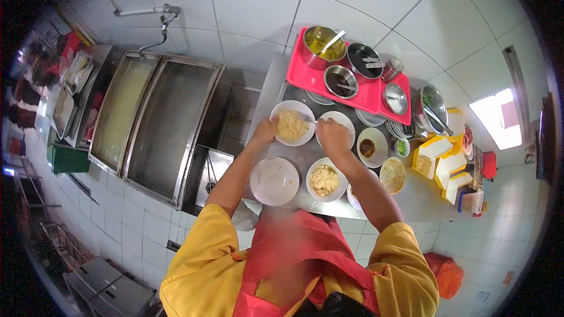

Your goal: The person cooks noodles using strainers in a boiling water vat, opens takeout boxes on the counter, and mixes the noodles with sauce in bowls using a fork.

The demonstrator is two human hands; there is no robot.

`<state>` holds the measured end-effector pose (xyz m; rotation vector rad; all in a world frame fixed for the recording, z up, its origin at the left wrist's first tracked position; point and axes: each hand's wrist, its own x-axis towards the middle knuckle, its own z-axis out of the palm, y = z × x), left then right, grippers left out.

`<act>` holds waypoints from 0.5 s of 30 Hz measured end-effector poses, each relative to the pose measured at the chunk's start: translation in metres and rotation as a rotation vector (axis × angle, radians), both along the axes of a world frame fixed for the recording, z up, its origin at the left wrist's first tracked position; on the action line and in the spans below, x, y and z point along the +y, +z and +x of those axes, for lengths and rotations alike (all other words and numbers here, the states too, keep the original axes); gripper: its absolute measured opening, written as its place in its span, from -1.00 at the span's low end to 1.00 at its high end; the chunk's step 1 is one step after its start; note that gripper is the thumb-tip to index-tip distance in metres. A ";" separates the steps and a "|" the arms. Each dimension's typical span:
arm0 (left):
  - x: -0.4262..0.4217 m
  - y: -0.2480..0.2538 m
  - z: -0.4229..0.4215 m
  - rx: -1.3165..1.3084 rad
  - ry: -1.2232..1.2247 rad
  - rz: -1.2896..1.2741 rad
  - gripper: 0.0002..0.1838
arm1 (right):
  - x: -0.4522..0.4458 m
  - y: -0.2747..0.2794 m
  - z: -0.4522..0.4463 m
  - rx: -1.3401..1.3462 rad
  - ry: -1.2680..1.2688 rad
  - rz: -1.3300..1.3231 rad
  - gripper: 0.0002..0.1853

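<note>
My left hand (265, 130) grips the left rim of a white bowl (310, 135) that holds pale noodles (291, 124). In my closed right hand (335, 137) is a metal utensil (308, 118); its end reaches into the noodles, so I cannot tell whether it is a fork or a spoon. Beneath the right hand stands another white bowl (344, 118), partly covered by the hand. Nearer my body are a white bowl with a little residue (274, 181) and a bowl of noodles (325, 181). My right forearm partly hides a further bowl (355, 197).
A bowl with brown sauce (379, 144), a stained bowl (392, 175) and yellow boxes (432, 151) stand to the right. Behind, a pink tray (367, 100) carries metal pots. Left of the steel table is a large two-part basin (167, 123) of cloudy liquid.
</note>
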<state>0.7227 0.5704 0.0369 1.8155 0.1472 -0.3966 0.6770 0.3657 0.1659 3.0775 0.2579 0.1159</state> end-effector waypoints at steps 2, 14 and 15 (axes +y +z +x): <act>-0.002 0.002 -0.004 -0.005 0.007 0.004 -0.46 | -0.005 -0.014 -0.003 0.086 -0.004 -0.027 -0.84; 0.017 -0.002 -0.011 0.031 0.023 -0.220 -0.39 | -0.029 -0.021 -0.013 0.016 0.170 0.139 -0.88; 0.018 -0.002 -0.013 0.077 0.027 -0.300 -0.36 | -0.034 -0.012 -0.015 0.016 0.204 0.059 -0.87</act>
